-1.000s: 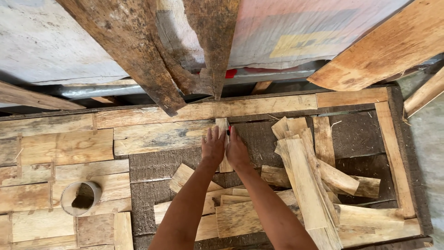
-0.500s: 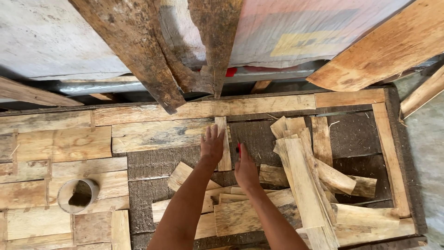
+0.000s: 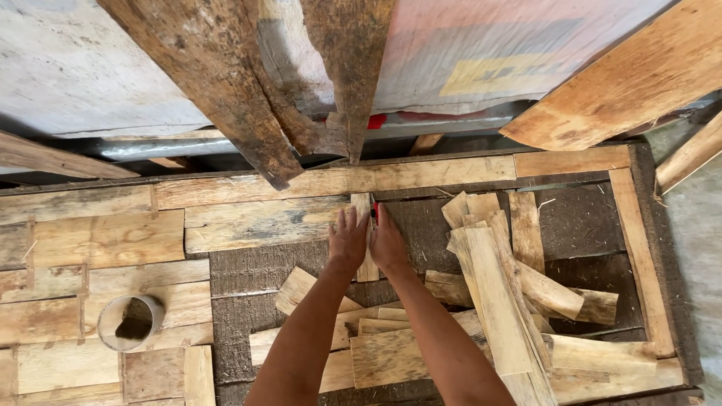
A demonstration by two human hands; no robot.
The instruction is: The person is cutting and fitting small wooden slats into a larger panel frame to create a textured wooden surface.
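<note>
Narrow wood strip [image 3: 366, 237] stands upright against long top plank [image 3: 331, 180], pressed between left hand [image 3: 348, 239] and right hand [image 3: 388, 242], palms flat, fingers extended. Left of strip: boards fitted. Right of strip: dark base bare, loose offcut pile [image 3: 496, 301] unplaced.

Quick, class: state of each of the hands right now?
Left hand: open, flat against the narrow upright wood strip.
Right hand: open, flat against the same strip.

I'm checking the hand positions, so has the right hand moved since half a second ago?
Yes. The right hand has moved up, away from the loose wood scraps and back beside the narrow upright wood strip, toward the long horizontal plank, next to the left hand.
</note>
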